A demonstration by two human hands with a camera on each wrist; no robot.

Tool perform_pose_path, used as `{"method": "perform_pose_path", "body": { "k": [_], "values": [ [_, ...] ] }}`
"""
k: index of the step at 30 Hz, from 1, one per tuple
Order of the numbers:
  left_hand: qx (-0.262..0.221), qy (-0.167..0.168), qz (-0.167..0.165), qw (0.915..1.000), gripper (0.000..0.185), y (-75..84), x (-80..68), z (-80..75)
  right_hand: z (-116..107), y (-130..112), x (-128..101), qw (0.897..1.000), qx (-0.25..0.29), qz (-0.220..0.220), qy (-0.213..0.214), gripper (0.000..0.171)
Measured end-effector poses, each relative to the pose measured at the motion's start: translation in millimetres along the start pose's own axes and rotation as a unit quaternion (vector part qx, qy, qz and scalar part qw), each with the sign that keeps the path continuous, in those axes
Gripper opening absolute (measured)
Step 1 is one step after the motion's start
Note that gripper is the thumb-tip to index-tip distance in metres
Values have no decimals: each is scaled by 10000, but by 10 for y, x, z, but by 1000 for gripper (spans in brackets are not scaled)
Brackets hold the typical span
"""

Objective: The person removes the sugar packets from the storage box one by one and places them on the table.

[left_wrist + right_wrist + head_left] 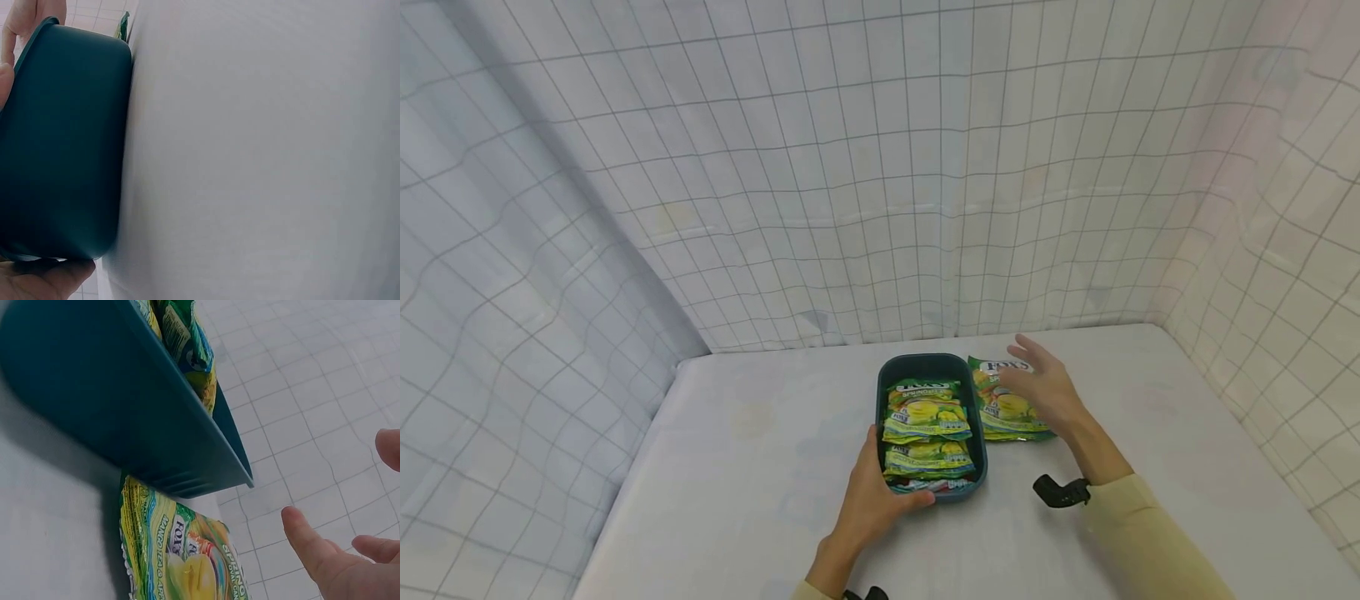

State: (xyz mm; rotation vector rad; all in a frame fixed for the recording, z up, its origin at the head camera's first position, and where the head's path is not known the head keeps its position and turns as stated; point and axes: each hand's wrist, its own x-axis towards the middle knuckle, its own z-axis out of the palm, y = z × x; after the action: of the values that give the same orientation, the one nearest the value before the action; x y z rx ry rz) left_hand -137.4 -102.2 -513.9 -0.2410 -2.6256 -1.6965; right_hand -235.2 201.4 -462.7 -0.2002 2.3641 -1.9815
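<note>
A dark teal plastic bin (pixel 979 421) stands on the white table with several green and yellow candy packets (pixel 927 419) lying in it. My left hand (pixel 868 500) holds the bin at its near left corner, thumb along the front and fingers along the left side. In the left wrist view the bin's wall (pixel 69 137) fills the space between thumb and fingers. Just right of the bin lies another candy packet (pixel 1011 407), marked FOX'S and SPRING. My right hand (pixel 1048 392) hovers over it with fingers spread, holding nothing; the right wrist view shows the packet (pixel 187 556) below the bin's rim.
The white table (pixel 737 467) reaches back to a hanging white cloth (pixel 880 208) with a dark grid. More of this cloth hangs at the left and right. A red and white packet (pixel 928 485) shows at the bin's near end.
</note>
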Motion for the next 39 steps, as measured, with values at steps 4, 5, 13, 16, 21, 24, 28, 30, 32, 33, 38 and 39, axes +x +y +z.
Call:
{"method": "perform_pose_path", "body": {
  "k": [4, 5, 13, 16, 21, 24, 28, 30, 32, 33, 38, 39],
  "values": [
    [-27, -2, 13, 10000, 130, -8, -2, 0, 50, -49, 1, 9999, 29, -91, -59, 86],
    [-49, -7, 24, 10000, 130, -11, -1, 1, 61, -54, 4, 9999, 24, -109, -61, 85],
    [-38, -2, 85, 10000, 126, -32, 25, -16, 133, -80, 50, 9993, 184, -303, -137, 86],
    [-52, 2, 94, 9999, 125, -29, 33, -22, 171, -121, 62, 9990, 216, -351, -160, 86],
    [-58, -10, 101, 9999, 124, -22, 19, -20, 258, -228, 32, 9984, 250, -402, -302, 87],
    [-73, -36, 114, 9999, 124, -21, 11, -13, 312, -274, 15, 9982, 318, -324, -387, 88],
    [-121, -55, 145, 9998, 125, -14, 17, -18, 380, -303, 23, 9981, 385, -226, -432, 88],
    [-145, -64, 167, 9997, 124, -14, 20, -20, 408, -303, 31, 9980, 399, -207, -437, 88],
    [-161, -74, 174, 9997, 123, -17, 20, -20, 430, -297, 32, 9982, 368, -161, -435, 87],
    [-160, -81, 172, 9997, 123, -19, 19, -20, 441, -296, 30, 9982, 380, -141, -442, 87],
    [-109, -100, 60, 9999, 125, -26, 5, -15, 481, -290, 19, 9986, 209, -164, -461, 87],
    [-103, -97, 44, 9999, 125, -27, 4, -15, 487, -287, 23, 9986, 168, -201, -464, 87]
  ]
}}
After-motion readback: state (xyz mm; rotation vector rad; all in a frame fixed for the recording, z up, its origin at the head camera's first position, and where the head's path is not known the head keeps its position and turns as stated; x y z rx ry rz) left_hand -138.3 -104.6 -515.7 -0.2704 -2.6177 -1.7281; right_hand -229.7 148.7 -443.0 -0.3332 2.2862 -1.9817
